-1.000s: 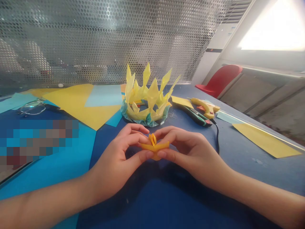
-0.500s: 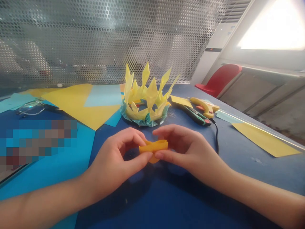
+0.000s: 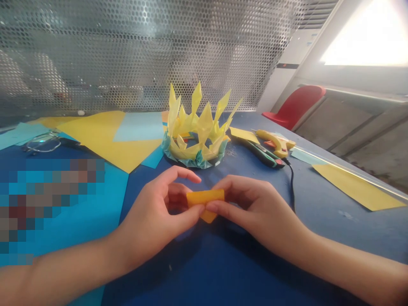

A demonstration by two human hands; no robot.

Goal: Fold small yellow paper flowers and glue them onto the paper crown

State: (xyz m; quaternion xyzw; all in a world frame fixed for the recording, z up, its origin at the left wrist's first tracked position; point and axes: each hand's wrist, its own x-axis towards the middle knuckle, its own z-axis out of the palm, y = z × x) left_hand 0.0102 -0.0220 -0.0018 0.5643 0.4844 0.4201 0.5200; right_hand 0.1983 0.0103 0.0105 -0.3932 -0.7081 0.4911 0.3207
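A small folded piece of orange paper [image 3: 205, 200] is pinched between both my hands just above the blue table [image 3: 223, 263]. My left hand [image 3: 159, 212] grips its left end with thumb and fingers, index finger raised over it. My right hand [image 3: 251, 206] pinches its right end, fingers curled. Behind them stands a spiky yellow paper crown [image 3: 197, 127] with a teal ruffled base.
Yellow and light-blue paper sheets [image 3: 105, 136] lie at the back left, with glasses [image 3: 43, 142] near them. A yellow glue gun [image 3: 276, 143] and a green-handled cutter [image 3: 263, 154] with a black cord lie to the right. A yellow sheet [image 3: 357, 189] lies far right. A perforated metal screen stands behind.
The orange paper, earlier fanned open with upright folds, has been pressed flat into a folded strip between my fingers. My hands stayed in about the same place.
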